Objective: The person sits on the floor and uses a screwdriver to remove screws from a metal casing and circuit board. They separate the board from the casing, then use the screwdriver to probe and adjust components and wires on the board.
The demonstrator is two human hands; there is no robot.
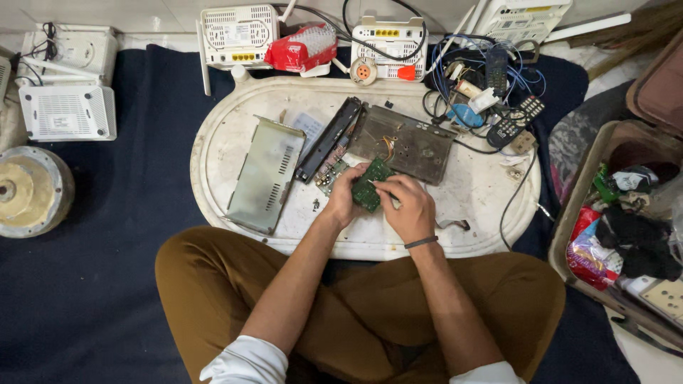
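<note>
Far left on the white oval tray (220,142) there's a metal cover (265,174) with vent slots. The left hand (343,199) is closed around the green circuit board (371,186), tilted, long axis running up-right. The right hand (409,206) pinches a thin tool at the board's right edge. The open chassis (402,142) sits just behind, remotes (514,117) and tangled cables further right.

Four white routers (238,35), two remote controls (516,121), one green circuit board (370,186), two hands (413,210).
</note>
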